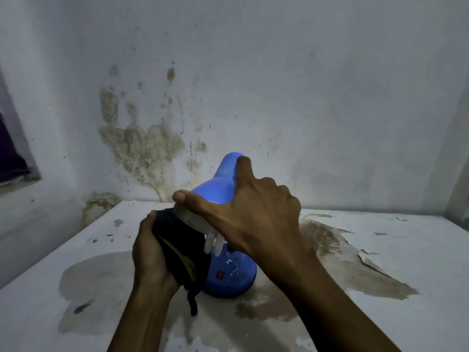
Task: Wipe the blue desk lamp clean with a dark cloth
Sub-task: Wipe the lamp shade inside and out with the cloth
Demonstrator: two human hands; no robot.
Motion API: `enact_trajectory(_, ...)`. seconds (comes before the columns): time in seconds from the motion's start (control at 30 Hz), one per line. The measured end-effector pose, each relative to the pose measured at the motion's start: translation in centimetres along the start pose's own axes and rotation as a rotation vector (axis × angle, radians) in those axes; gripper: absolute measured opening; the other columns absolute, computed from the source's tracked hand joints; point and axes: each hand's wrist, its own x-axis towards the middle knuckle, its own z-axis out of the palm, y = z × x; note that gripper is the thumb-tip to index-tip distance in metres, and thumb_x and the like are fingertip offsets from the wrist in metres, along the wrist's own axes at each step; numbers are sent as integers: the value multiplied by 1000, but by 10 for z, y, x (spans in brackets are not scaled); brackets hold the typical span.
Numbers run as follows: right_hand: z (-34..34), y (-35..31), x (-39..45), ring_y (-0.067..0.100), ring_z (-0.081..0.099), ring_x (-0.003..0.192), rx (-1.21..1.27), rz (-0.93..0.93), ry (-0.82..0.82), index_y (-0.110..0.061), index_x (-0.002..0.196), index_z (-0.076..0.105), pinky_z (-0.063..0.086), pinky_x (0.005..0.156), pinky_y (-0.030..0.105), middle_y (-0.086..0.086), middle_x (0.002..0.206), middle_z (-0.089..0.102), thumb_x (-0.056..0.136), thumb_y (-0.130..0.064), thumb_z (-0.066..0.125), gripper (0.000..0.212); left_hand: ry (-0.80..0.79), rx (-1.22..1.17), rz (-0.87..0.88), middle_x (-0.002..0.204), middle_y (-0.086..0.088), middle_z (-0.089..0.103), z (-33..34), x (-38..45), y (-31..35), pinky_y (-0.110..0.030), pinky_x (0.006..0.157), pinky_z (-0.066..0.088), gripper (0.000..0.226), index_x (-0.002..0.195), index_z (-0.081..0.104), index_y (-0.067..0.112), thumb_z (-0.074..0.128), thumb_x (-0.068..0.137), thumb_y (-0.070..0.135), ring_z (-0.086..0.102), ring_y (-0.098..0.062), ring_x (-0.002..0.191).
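Note:
A blue desk lamp stands on a white table, its shade tilted toward me and its round base carrying a red switch. A white bulb hangs out of the shade's mouth. My right hand grips the shade from above, thumb on the near rim and index finger stretched along the neck. My left hand holds a dark cloth with a yellow patch against the left edge of the shade's rim. One end of the cloth dangles down beside the base.
The table's surface is stained and peeling, with brown patches around the lamp. A mould-marked white wall rises right behind the table. At far left a window ledge with something purple sits beyond the table's edge.

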Motion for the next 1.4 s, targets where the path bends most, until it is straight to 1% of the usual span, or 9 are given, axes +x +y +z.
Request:
enact_trajectory(0.13, -3, 16, -3, 26, 60, 84, 144, 12, -60, -32, 135, 36, 45, 70, 38, 0, 86, 60, 59, -101, 24, 103, -27, 157, 95, 72, -14, 75, 4, -19, -6, -24, 45, 54, 55, 67, 80, 11, 43, 98, 36, 71, -21, 55)
enact_trajectory(0.23, -2, 34, -5, 23, 65, 83, 437, 44, -129, -44, 131, 42, 53, 74, 40, -2, 83, 64, 66, -97, 22, 86, 37, 284, 174, 110, -25, 68, -10, -17, -6, -35, 63, 54, 37, 113, 64, 9, 62, 76, 11, 70, -28, 76)
enact_trajectory(0.33, 20, 74, 0, 29, 70, 78, 815, 253, -107, -31, 116, 58, 52, 53, 26, 5, 85, 63, 94, -59, 44, 39, 17, 527, 235, 96, -9, 71, -18, -13, -4, -37, 67, 52, 42, 110, 58, 17, 72, 74, 1, 73, -21, 77)
enact_trajectory(0.43, 70, 115, -6, 23, 69, 85, 538, 354, -201, -16, 122, 60, 55, 70, 32, 6, 99, 65, 92, -26, 62, 31, 15, 709, 313, 96, -2, 76, -11, -12, -1, -43, 77, 57, 27, 108, 66, 20, 74, 83, 11, 73, -25, 90)
enact_trajectory(0.57, 120, 118, -27, 18, 50, 116, 289, 320, -448, -21, 135, 46, 43, 85, 29, 2, 134, 48, 66, -69, 70, 88, 38, 744, 354, 98, -3, 77, -4, -11, 1, -38, 74, 56, 28, 110, 68, 18, 76, 83, 20, 74, -22, 89)
enact_trajectory(0.77, 169, 103, -27, 26, 34, 133, 120, 229, -419, -22, 138, 35, 29, 110, 54, 1, 139, 43, 50, -97, 46, 116, 79, 824, 390, 90, 4, 77, 0, -9, -8, -35, 71, 57, 15, 102, 71, 23, 73, 87, 25, 74, -16, 84)
enact_trajectory(0.9, 176, 103, -26, 23, 44, 126, 210, 267, -410, -23, 128, 42, 27, 112, 55, -1, 130, 50, 48, -92, 48, 106, 93, 890, 425, 90, 3, 77, 2, -3, -10, -42, 79, 59, 10, 100, 73, 22, 68, 92, 20, 73, -15, 87)
enact_trajectory(1.2, 181, 108, -22, 21, 44, 122, 125, 207, -393, -25, 121, 50, 26, 109, 61, -3, 122, 51, 47, -92, 41, 101, 132, 802, 431, 78, -16, 72, 23, 0, 4, -38, 57, 55, 5, 90, 72, 9, 71, 89, 13, 68, -32, 66)
enact_trajectory(1.4, 184, 110, -23, 21, 41, 128, 146, 193, -411, -26, 131, 46, 28, 109, 61, -5, 126, 48, 49, -96, 48, 108, 130, 761, 330, 41, -10, 57, 65, 3, 29, -23, 33, 45, 9, 79, 62, -2, 63, 88, -4, 58, -19, 31)
